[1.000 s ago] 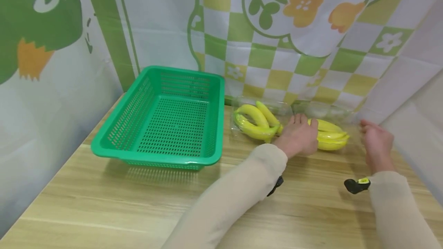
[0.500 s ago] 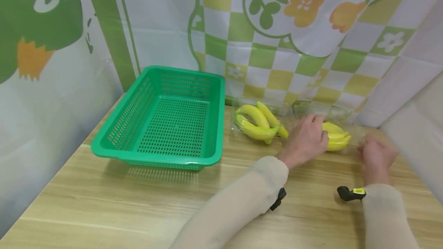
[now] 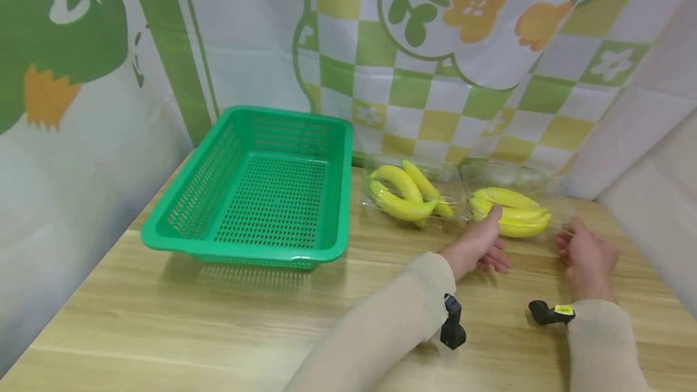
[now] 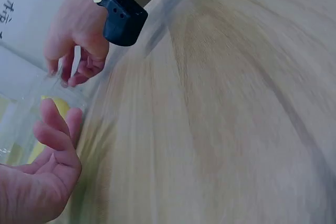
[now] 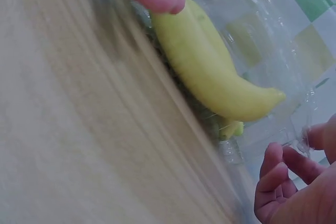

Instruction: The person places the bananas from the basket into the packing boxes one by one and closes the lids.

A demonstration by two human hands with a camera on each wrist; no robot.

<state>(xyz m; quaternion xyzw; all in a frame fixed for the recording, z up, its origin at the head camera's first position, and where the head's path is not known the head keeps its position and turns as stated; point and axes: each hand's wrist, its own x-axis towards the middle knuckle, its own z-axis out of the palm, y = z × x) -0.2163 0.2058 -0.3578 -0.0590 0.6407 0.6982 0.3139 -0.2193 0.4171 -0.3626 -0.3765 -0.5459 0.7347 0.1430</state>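
Several yellow bananas (image 3: pixel 517 222) lie in a clear plastic box (image 3: pixel 509 173) at the back right of the table. In front of its left part is my left hand (image 3: pixel 483 245), its thumb up by the bananas and its fingers loose below. My right hand (image 3: pixel 590 256) is at the box's right end. In the right wrist view, my right thumb and fingers (image 5: pixel 299 169) pinch the thin clear edge of the box, beyond the tip of one banana (image 5: pixel 210 72). The left wrist view shows my left hand (image 4: pixel 50 174) with relaxed fingers, holding nothing.
Left of this box stands a second clear box (image 3: pixel 454 177) with several bananas (image 3: pixel 403 195). A green perforated basket (image 3: pixel 348 198) is further left on the wooden table (image 3: pixel 218 331). A patterned curtain (image 3: pixel 425 95) hangs close behind.
My left hand has come off the top of the bananas, down and toward me, turning thumb up. My right hand has moved slightly down along the box's right end.
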